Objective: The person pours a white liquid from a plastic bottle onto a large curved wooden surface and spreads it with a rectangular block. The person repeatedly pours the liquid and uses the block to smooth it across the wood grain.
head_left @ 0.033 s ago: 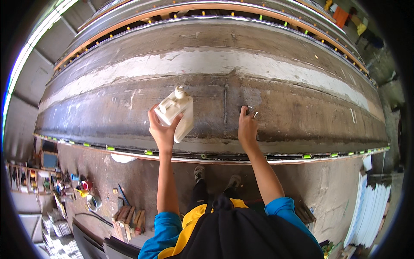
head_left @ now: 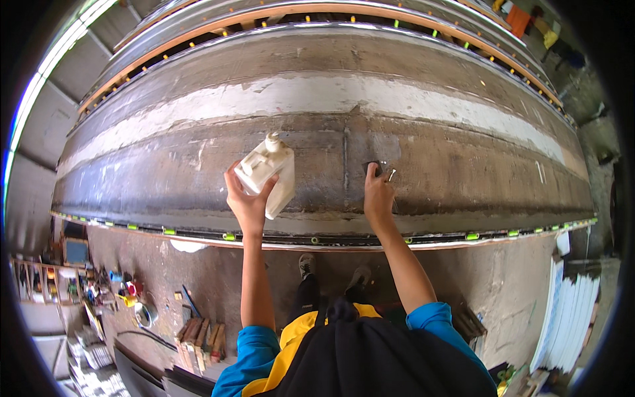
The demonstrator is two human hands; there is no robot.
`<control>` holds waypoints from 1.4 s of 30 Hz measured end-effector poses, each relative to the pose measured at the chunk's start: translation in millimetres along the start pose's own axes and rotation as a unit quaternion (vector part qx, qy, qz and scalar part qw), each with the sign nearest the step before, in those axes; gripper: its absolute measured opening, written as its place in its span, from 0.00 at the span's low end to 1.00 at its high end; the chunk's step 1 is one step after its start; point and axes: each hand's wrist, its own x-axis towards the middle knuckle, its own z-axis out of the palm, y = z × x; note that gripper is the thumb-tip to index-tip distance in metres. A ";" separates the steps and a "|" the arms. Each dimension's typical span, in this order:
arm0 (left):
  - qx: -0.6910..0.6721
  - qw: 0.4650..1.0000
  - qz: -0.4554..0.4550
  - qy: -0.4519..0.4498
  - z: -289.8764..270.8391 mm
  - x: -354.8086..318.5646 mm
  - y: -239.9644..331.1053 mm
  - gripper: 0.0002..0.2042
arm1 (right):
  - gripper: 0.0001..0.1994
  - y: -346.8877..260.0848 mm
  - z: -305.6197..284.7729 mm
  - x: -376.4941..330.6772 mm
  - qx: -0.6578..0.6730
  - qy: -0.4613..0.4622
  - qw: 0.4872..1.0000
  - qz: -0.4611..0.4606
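My left hand (head_left: pixel 247 206) grips an off-white plastic jug (head_left: pixel 281 173) with a capped neck, holding it tilted over a long brown-grey slab (head_left: pixel 311 172). Thumb and fingers close around the jug from its left side. Farther right, my right hand (head_left: pixel 378 198) is closed on a small dark tool (head_left: pixel 372 167) against the slab. Its kind is mostly hidden by the fingers. A short shiny metal piece (head_left: pixel 392 175) sticks out beside that hand; whether it belongs to the tool I cannot tell. A pale smooth band (head_left: pixel 284 96) runs lengthwise along the slab beyond both hands.
Green clips (head_left: pixel 229 236) line the slab's near edge. Behind it stands an orange-edged frame (head_left: pixel 304 10) with yellow pegs. Wood blocks (head_left: pixel 198 337) lie on the floor at lower left, near a bucket (head_left: pixel 143 315). White corrugated sheets (head_left: pixel 569 324) stand at right.
Almost nothing differs. The view shifts slightly, and a little more of the dark tool shows at my right fingertips. Both hands keep their hold.
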 end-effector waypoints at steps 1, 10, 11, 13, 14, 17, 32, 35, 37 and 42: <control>0.004 1.000 0.004 -0.004 -3.6 4.8 -4.0 0.31 | 0.22 -7.0 -0.5 -3.6 -0.024 0.015 1.000 -0.003; -0.028 0.995 0.014 -0.097 -17.7 47.5 -27.5 0.30 | 0.35 -17.6 -26.0 16.6 0.359 -0.126 0.923 0.063; -0.035 0.993 0.012 -0.108 -17.1 50.0 -29.5 0.31 | 0.39 1.5 -22.2 24.5 0.362 -0.136 0.916 0.110; -0.043 0.991 0.009 -0.123 -15.4 53.1 -33.0 0.31 | 0.40 33.4 -12.2 23.9 0.343 -0.103 0.922 0.149; -0.044 0.991 0.007 -0.127 -14.8 53.9 -34.2 0.31 | 0.37 45.9 -6.6 20.9 0.322 -0.063 0.934 0.139; -0.051 0.991 -0.001 -0.128 -19.9 56.2 -40.1 0.32 | 0.39 67.5 -12.8 21.6 0.305 -0.099 0.909 0.265; -0.040 0.997 0.005 -0.060 -29.1 61.4 -51.8 0.32 | 0.31 -83.9 -43.9 3.1 0.335 -0.146 0.929 0.047; -0.041 0.997 0.001 -0.058 -36.8 61.8 -52.2 0.32 | 0.34 -37.8 -54.5 3.8 0.306 -0.202 0.926 0.092; -0.046 0.997 0.001 -0.064 -40.4 60.6 -52.3 0.32 | 0.35 -5.3 -51.3 -3.5 0.316 -0.195 0.925 0.080; -0.032 0.997 0.007 -0.068 -41.1 58.4 -47.1 0.33 | 0.25 15.2 -60.7 20.5 0.308 -0.159 0.934 -0.093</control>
